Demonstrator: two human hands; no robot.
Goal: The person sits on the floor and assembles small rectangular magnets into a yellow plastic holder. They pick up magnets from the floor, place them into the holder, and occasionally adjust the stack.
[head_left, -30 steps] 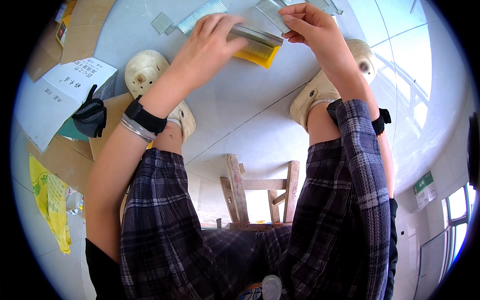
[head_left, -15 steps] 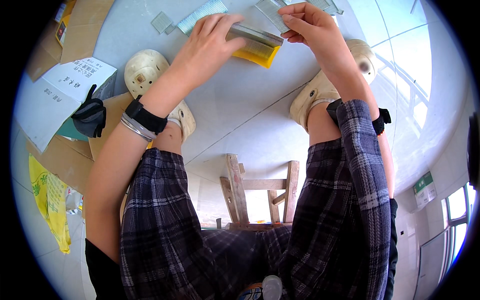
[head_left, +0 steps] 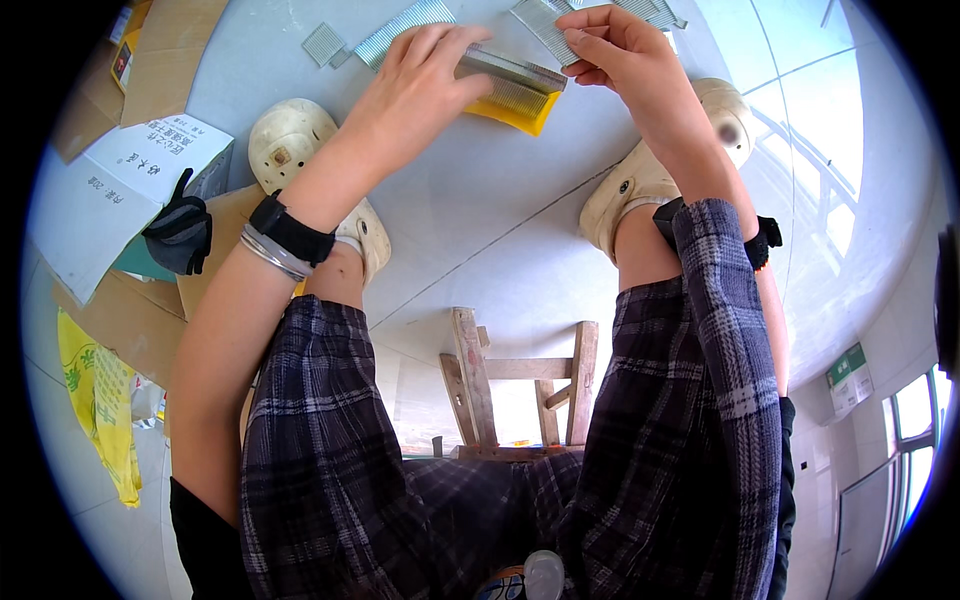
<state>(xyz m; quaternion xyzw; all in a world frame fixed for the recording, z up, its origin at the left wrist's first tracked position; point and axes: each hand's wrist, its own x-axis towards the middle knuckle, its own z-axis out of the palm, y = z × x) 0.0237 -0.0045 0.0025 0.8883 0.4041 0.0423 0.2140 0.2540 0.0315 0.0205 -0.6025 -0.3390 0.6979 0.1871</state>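
My left hand [head_left: 420, 82] is curled over the left end of a yellow box [head_left: 520, 118], its fingers and thumb closed around silvery strips of staples [head_left: 520, 80] in the box. Its fingertips are partly hidden. To the right of the box, my right hand [head_left: 622, 50] pinches another staple strip [head_left: 543, 28] between thumb and fingers. More staple strips lie on the floor: a wide bluish one [head_left: 403, 30] behind my left hand, a short piece [head_left: 323, 44] farther left, and some [head_left: 655, 12] beyond my right hand.
My clog-clad feet [head_left: 290, 145] flank the work on the grey tiled floor [head_left: 470, 215]. At left are a white carton [head_left: 130, 190] with a dark glove [head_left: 182, 232], brown cardboard [head_left: 175, 60] and a yellow bag [head_left: 100, 400]. A wooden stool [head_left: 530, 369] stands between my legs.
My left fingers have shifted very slightly over the staple strips. My right hand and its strip hold the same place.
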